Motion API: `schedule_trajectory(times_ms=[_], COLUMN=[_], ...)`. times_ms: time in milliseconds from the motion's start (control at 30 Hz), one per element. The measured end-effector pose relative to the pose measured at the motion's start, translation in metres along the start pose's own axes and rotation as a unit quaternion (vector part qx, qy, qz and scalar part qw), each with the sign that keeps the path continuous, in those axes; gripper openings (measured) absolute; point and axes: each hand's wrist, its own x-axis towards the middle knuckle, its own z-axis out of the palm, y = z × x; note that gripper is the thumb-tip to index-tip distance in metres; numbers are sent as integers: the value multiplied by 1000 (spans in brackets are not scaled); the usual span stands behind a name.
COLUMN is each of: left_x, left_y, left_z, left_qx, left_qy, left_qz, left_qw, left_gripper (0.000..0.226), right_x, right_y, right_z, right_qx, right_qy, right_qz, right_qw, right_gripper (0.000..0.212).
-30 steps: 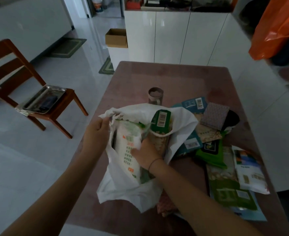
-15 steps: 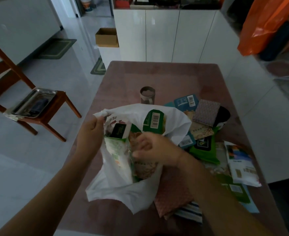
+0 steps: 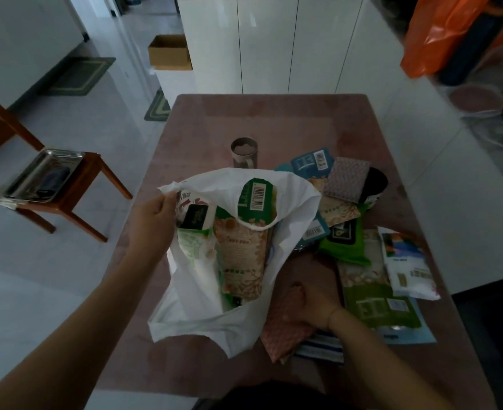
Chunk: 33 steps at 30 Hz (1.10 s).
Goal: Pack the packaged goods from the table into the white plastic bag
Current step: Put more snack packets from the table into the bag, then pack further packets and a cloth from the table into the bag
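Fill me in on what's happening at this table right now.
A person is packing packaged goods into a white plastic bag on the table. The left hand holds the bag's rim open; several packets already stand inside. The right hand is outside the bag, resting on a pinkish patterned packet beside it, apparently about to pick it up. More packets, including a green pack, lie to the right, not yet packed.

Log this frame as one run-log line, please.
phase: packing | left hand: holds white plastic bag open | right hand: on pink packet beside bag | table: packets remain
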Motion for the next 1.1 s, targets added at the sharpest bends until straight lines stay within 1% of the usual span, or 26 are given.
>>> schedule_trajectory(times_ms=[100, 167, 200, 233, 267, 333, 367, 400, 433, 467, 500, 567, 600, 667, 733, 767, 833, 867, 900, 933, 1000, 1033, 1067, 1100], left_x=[-1, -2, -2, -2, -3, -3, -3, -3, -3, -3, -4, -6, -6, -7, -7, -7, -8, -7, -7, -6, -4, -3, -2, -1], left_y=[0, 0, 0, 0, 0, -1, -2, -3, -4, -4, -4, -4, -3, -2, 1, 2, 3, 2, 1, -1, -5, -6, -8, -9], left_z=[0, -2, -2, -2, -2, -3, -4, -4, -5, -5, -5, -5, -6, -8, -10, -11, -13, -14, -15, -17, -18, -17, -17, -16], left_qx=[5, 3, 3, 3, 4, 3, 2, 2, -1, -4, -6, -10, -9, -7, -3, -2, -6, -9, -12, -12, -9, -10, -12, -13], left_qy=[1, 3, 3, 1, -1, 0, 4, 7, 8, 8, 8, 12, 14, 17, 21, 22, 19, 18, 20, 24, 27, 27, 28, 28], left_qz=[1, 2, 3, 5, 6, 5, 4, 2, 1, 1, 3, 7, 10, 19, 34, 41, 50, 49, 47, 45, 37, 34, 34, 37], left_qw=[1000, 1000, 1000, 1000, 1000, 1000, 1000, 1000, 1000, 1000, 1000, 1000, 1000, 1000, 999, 999, 999, 999, 999, 999, 999, 999, 999, 999], left_gripper=[43, 45, 46, 47, 47, 46, 46, 46, 46, 47, 47, 47, 47, 47, 46, 43, 35, 34, 34, 36, 39, 39, 39, 38], right_x=[1, -1, -6, -15, -25, -50, -62, -70, -75, -77, -73, -53, -40, -12, 10, 19, 28, 28, 24, 15, -3, -10, -14, -16], right_y=[2, 0, -3, -5, -9, -22, -33, -46, -61, -78, -95, -128, -143, -166, -185, -192, -202, -203, -202, -198, -178, -160, -140, -116], right_z=[-4, -16, -29, -47, -68, -110, -127, -140, -147, -149, -144, -119, -101, -59, -26, -16, -12, -16, -24, -36, -65, -80, -92, -102], right_qx=[3, 30, 70, 132, 196, 305, 359, 397, 414, 410, 385, 262, 199, 98, 15, -13, -23, -7, 16, 45, 112, 143, 177, 206], right_qy=[66, 108, 105, 84, 45, -35, -51, -39, 0, 48, 101, 189, 212, 242, 241, 223, 171, 160, 170, 200, 303, 361, 406, 431], right_qz=[-31, -42, -35, -34, -44, -96, -144, -201, -252, -291, -314, -324, -329, -339, -338, -324, -284, -279, -296, -329, -384, -382, -355, -309], right_qw=[997, 993, 991, 987, 979, 947, 921, 895, 874, 863, 862, 889, 899, 904, 910, 920, 943, 947, 940, 922, 865, 839, 823, 822], right_gripper=[80, 70, 61, 52, 44, 36, 33, 33, 34, 37, 38, 39, 38, 35, 36, 39, 50, 57, 59, 54, 30, 17, 9, 6])
